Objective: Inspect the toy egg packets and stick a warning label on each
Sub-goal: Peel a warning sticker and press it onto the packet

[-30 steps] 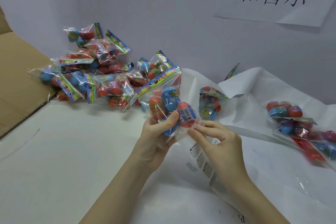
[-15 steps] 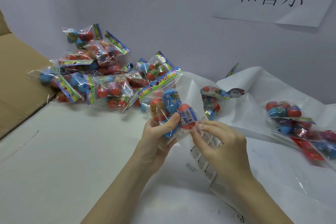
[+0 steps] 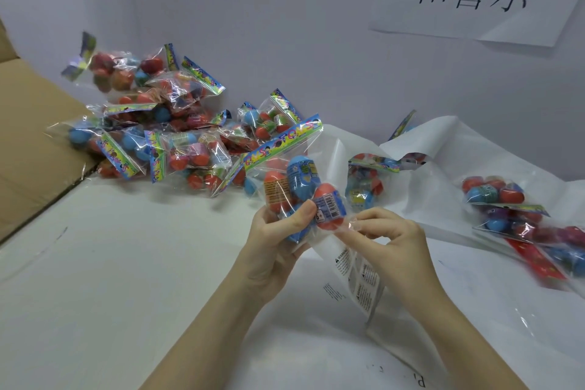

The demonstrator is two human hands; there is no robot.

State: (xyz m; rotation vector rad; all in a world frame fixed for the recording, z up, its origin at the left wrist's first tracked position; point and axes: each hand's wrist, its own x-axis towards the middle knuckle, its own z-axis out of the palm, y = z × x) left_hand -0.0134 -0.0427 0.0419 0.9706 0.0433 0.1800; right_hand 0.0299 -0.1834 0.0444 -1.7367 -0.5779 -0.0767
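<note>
One toy egg packet (image 3: 292, 180) stayed gripped in my left hand (image 3: 272, 244); my right hand (image 3: 387, 242) had moved in, pinching its near corner, label not yet stuck.

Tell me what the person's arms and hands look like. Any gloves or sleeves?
No gloves and no sleeves in view. The left hand and the right hand are both bare, and so are the forearms all the way down to the bottom edge of the picture. I can see no rings, watch or bracelets. The fingernails look short and plain.

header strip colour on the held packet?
Multicoloured: yellow-green with blue edges and red lettering, on the held packet; head view.
</note>
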